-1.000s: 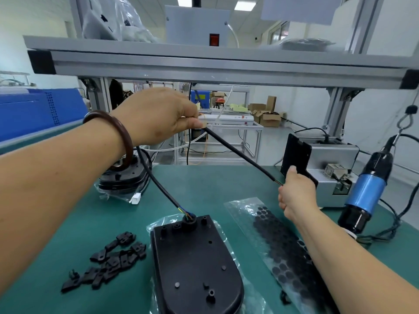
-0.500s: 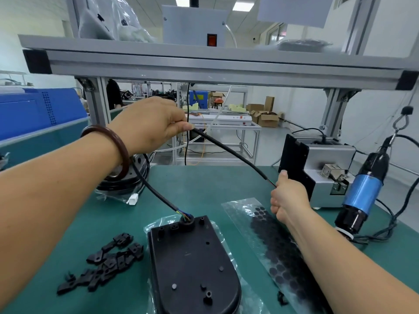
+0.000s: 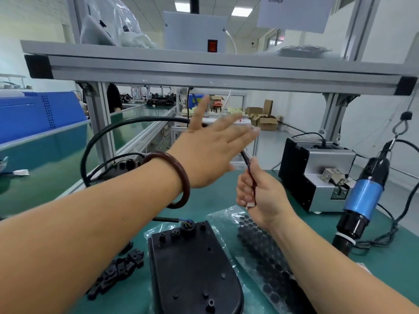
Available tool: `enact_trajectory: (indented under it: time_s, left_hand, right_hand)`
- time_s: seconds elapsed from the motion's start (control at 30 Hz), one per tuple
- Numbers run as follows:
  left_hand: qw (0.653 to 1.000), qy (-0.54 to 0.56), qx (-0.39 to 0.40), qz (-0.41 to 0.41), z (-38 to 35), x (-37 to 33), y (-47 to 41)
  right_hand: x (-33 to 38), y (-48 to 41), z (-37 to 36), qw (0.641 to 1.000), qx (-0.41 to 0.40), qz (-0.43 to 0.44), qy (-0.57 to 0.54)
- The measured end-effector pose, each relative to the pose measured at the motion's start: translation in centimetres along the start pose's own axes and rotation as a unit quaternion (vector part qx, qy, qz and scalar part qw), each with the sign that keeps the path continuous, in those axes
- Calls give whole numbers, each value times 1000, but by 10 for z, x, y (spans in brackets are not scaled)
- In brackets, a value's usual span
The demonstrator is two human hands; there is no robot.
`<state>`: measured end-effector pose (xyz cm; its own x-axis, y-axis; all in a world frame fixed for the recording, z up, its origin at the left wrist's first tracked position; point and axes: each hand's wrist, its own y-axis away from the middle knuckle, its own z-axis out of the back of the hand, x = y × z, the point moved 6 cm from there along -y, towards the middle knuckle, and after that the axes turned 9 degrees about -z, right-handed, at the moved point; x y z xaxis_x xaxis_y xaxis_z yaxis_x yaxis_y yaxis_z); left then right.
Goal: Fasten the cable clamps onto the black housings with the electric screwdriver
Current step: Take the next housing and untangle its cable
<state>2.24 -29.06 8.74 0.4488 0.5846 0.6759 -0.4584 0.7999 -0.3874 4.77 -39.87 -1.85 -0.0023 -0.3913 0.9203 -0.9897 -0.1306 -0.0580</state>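
Observation:
A black housing (image 3: pixel 192 264) lies flat on the green bench in front of me, on a plastic bag. A black cable (image 3: pixel 127 124) runs from its top end and loops high to the left. My right hand (image 3: pixel 258 196) grips the cable's end, where a white connector shows under the fist. My left hand (image 3: pixel 210 150) hovers above the bench with fingers spread, holding nothing, the cable passing behind it. Several black cable clamps (image 3: pixel 120 271) lie in a heap left of the housing. The blue electric screwdriver (image 3: pixel 360 200) hangs at the right.
A sheet of black round pads (image 3: pixel 265 252) lies right of the housing. A grey screw feeder box (image 3: pixel 317 175) stands at the back right. An aluminium shelf beam (image 3: pixel 204 73) crosses overhead. More housings (image 3: pixel 122 166) sit behind my left wrist.
My left hand has let go of the cable and spread its fingers. The cable has sprung into a loop at the left. My right hand has slid to the connector end.

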Motion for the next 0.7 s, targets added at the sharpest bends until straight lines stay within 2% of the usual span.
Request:
enact_trajectory:
  time_s: [0.13,0.3,0.53,0.6,0.63,0.7]
  left_hand:
    - [994,104,7,-25,2,6,1]
    - [994,87,-18,-58,-3,13,8]
    - [990,114,-37,-75,1,20,10]
    - [986,126,-63,-84,2,24,12]
    - [985,131,-82,-79,1,28,14]
    - [985,149,-71,-59,-5,31,14]
  right_hand:
    - [14,4,-1,998,29,48,30]
    - [23,3,6,992,26,95,85]
    - [24,-1,20,991,19,92,94]
    - [24,-1,25,992,9,86,94]
    - [23,-2,26,992,7,82,92]
    - [19,-3,26,994,-1,64,87]
